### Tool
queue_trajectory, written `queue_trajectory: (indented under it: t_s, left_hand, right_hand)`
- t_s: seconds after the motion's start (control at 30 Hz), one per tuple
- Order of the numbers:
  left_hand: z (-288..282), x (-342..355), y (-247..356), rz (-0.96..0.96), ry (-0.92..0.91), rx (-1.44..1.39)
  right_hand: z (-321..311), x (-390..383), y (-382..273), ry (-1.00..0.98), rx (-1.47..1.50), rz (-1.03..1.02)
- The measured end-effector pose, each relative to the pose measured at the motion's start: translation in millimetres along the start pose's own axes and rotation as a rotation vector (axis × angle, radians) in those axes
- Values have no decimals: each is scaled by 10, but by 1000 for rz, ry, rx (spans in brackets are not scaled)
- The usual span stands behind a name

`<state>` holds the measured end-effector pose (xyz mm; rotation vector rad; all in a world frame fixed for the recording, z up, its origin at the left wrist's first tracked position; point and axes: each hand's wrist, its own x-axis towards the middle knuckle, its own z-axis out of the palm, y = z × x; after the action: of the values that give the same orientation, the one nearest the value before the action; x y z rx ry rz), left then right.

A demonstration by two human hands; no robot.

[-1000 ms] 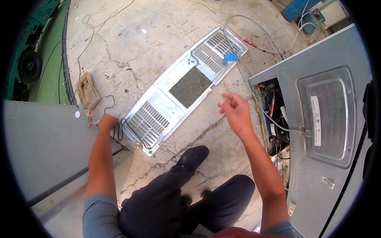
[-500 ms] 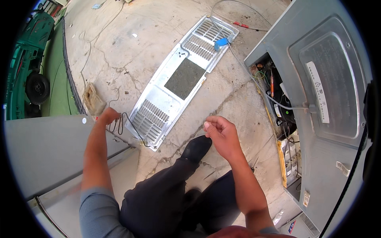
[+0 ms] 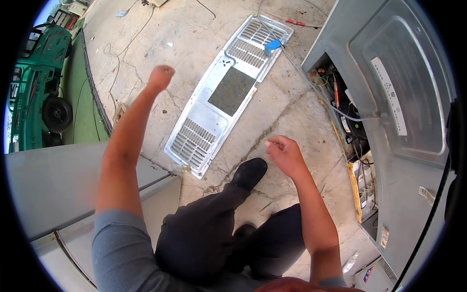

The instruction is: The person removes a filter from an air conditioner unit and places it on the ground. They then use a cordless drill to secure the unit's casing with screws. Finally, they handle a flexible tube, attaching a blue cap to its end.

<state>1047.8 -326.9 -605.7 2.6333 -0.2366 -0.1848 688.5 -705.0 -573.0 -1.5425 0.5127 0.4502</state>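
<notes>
My left hand (image 3: 161, 78) is raised over the concrete floor, left of a metal back panel (image 3: 198, 114), and is closed in a slightly blurred fist with nothing showing in it. The panel lies flat, with slotted vents at both ends and a dark square in its middle. Beyond it, near the top of the view, is a short dark cord (image 3: 206, 9). My right hand (image 3: 283, 153) hovers above the floor beside my dark shoe, fingers curled toward the thumb and no object visible in them. Neither hand touches the panel.
At right stands a grey appliance (image 3: 408, 97) with an open compartment of wires (image 3: 348, 107). A blue piece (image 3: 272, 46) rests on the panel's far end by a grey cable (image 3: 294, 73). Another grey cabinet (image 3: 58, 180) is at left, a green vehicle (image 3: 36, 87) beyond.
My left hand has swung up and forward, and the dark cord it held is gone from it. A dark cord now shows farther away. My right hand has shifted slightly right.
</notes>
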Motion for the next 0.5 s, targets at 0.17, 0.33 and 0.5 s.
queue_trajectory:
  t_s: [0.17,0.33,0.5]
  left_hand:
    - [755,-1054,-554,-463,-214,-8]
    - [1061,-1225,-842,-524,-279,-54]
    - [1066,-1229,-872,-474,-174,104]
  right_hand:
    - [136,148,178,-106,91,210]
    - [508,481,443,-194,261,432]
    - [851,866,658,-141,290,416]
